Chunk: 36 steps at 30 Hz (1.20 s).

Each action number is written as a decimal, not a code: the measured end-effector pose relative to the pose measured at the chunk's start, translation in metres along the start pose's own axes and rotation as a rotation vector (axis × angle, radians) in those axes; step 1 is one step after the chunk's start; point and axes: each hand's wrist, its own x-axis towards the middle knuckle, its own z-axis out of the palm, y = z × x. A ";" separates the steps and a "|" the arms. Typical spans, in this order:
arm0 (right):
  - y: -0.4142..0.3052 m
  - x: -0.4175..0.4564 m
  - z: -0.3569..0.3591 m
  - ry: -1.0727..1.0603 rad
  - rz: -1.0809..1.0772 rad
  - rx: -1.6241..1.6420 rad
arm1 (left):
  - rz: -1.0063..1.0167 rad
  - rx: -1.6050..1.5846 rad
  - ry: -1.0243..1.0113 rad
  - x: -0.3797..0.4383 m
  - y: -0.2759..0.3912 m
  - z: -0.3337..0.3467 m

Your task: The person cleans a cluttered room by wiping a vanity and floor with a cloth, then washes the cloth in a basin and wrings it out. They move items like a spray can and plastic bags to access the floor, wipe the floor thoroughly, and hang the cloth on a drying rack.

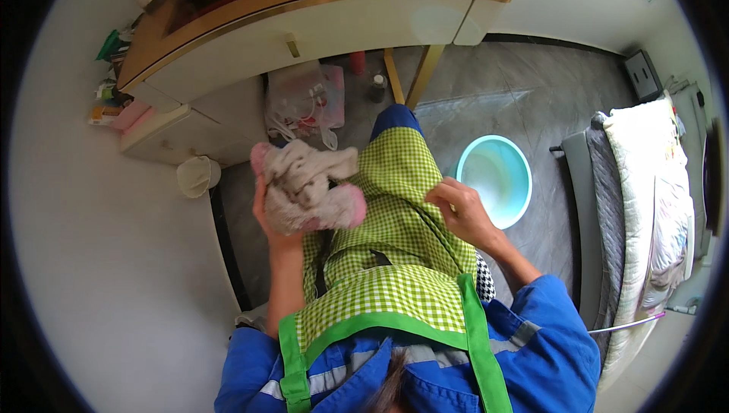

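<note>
A fuzzy off-white and pink plush item [307, 185] with darker marks rests in my left hand [266, 208], whose palm and fingers support it from the left and below. Most of those fingers are hidden by the plush. To the right, my right hand [462, 210] hovers over the edge of my green checked apron [393, 230], its fingers curled. Whether something small sits between those fingers I cannot tell. Just beyond that hand, a light blue plastic basin [527, 185] stands on the floor with whitish, cloudy contents.
A white desk [364, 22] with gold trim spans the front. Beneath it are a plastic bag [296, 96], a dark bottle [377, 88] and gold-coloured legs. A white bin [197, 176] stands by the left wall. At the right is a bed [629, 208] with layered bedding.
</note>
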 end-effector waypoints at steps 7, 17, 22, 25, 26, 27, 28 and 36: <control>0.102 -0.137 0.003 -0.380 0.388 -0.522 | 0.134 -0.109 -0.243 -0.022 0.085 -0.028; 0.050 -0.225 -0.041 -0.629 1.017 -0.058 | 0.062 0.462 0.100 0.052 0.102 0.052; 0.034 -0.242 -0.037 -0.407 0.967 -0.336 | -0.271 0.603 0.252 0.124 0.059 0.036; 0.012 -0.237 -0.102 -0.443 1.060 -0.330 | -0.514 0.743 0.360 0.184 0.031 0.148; 0.004 -0.215 -0.127 -0.390 1.003 -0.320 | -0.624 0.740 0.383 0.199 0.023 0.166; 0.003 -0.204 -0.142 -0.368 1.004 -0.319 | -0.743 0.723 0.400 0.216 0.010 0.177; 0.006 -0.207 -0.150 -0.365 1.038 -0.331 | -0.832 0.733 0.417 0.230 0.000 0.184; 0.073 -0.206 -0.169 -0.304 1.175 -0.351 | -1.071 0.720 0.455 0.292 -0.113 0.183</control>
